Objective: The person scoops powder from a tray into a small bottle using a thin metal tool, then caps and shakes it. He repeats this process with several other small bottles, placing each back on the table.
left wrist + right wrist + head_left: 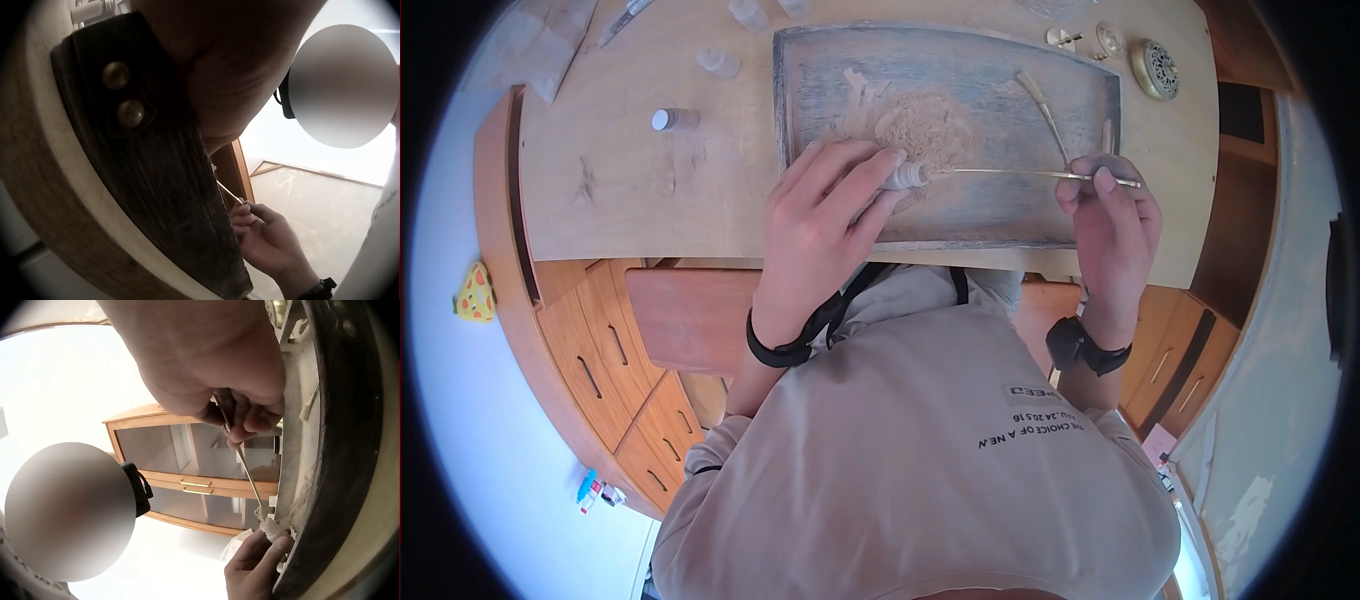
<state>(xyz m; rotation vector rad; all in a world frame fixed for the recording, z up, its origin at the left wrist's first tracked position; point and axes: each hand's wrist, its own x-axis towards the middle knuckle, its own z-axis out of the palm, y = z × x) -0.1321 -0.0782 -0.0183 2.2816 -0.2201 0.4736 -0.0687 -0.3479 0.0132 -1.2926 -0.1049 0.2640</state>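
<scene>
Over the wooden tray point(1000, 65), my left hand point(815, 215) grips a small translucent plastic bottle point(908, 176), lying sideways with its uncapped mouth toward the right. My right hand point(1115, 215) pinches a thin brass-coloured scoop point(1010, 172) by its handle end. In the right wrist view the scoop's tip, bearing a clump of powder point(260, 514), is right at the bottle mouth. A loose heap of light brown powder point(930, 125) lies in the tray just behind the bottle. Beside the right hand lies a small brass-handled brush point(1037, 100), its lower end against the tray's right part.
A white-capped bottle point(675, 120) and another small bottle point(719, 62) stand left of the tray, with more bottles at the back. A round pierced brass burner point(1154, 70) sits beyond the tray's right end. A plastic bag point(540, 45) lies at the back left.
</scene>
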